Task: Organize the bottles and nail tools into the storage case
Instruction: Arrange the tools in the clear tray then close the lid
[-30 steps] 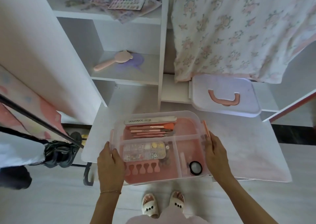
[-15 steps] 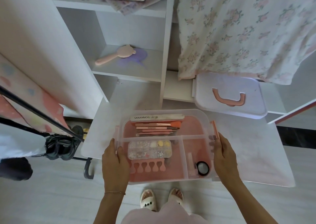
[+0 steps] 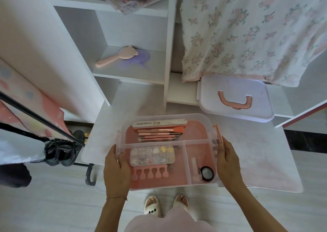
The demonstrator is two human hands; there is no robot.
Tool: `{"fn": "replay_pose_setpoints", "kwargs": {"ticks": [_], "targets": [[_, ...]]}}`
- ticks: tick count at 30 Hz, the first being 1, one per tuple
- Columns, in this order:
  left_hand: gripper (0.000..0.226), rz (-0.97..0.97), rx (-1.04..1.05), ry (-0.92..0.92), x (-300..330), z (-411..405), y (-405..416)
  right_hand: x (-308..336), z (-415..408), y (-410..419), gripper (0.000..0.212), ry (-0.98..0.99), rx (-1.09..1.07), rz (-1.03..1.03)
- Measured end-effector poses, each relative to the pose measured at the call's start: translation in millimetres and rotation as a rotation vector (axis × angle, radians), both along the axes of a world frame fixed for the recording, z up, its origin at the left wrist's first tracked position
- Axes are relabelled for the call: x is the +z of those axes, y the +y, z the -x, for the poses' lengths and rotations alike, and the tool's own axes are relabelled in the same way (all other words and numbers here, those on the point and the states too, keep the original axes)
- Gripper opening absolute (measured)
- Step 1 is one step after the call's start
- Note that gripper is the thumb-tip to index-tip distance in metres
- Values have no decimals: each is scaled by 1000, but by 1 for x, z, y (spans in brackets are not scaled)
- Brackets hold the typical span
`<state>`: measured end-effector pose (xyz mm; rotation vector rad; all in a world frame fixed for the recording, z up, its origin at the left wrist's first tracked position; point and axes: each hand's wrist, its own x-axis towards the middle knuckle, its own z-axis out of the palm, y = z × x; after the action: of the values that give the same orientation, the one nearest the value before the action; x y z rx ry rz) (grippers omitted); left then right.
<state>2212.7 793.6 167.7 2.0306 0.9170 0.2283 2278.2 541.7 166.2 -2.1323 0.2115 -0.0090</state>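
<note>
Gripping the filled storage case (image 3: 166,118) by its sides, left hand (image 3: 115,169) and right hand (image 3: 228,162) fingers curled round the walls; lid (image 3: 235,99) apart; closing likely follows.

One storage case (image 3: 209,124) stood open, and all places below are given from it. Inside it lay one nail file (image 3: 159,122), four slim pink tools (image 3: 159,134), one bead box (image 3: 152,155), one toe separator (image 3: 150,172), one small bottle (image 3: 194,168) and one round black-rimmed jar (image 3: 207,173). Two hands held its sides. One lid (image 3: 235,99) lay behind it to the right.
</note>
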Motion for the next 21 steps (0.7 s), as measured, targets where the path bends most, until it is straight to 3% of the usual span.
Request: {"fn": "replay_pose_setpoints", "kwargs": {"ticks": [7, 13, 17, 21], "targets": [[39, 55, -38, -47, 6, 0, 2, 6, 0, -4, 39, 16, 35, -56], [58, -225, -17, -113, 32, -7, -12, 12, 7, -13, 43, -34, 122, -41], [41, -298, -224, -206, 41, -29, -41, 9, 10, -16, 53, -57, 260, 104], [33, -195, -500, -286, 42, -53, -89, 7, 9, -22, 45, -52, 260, 10]]}}
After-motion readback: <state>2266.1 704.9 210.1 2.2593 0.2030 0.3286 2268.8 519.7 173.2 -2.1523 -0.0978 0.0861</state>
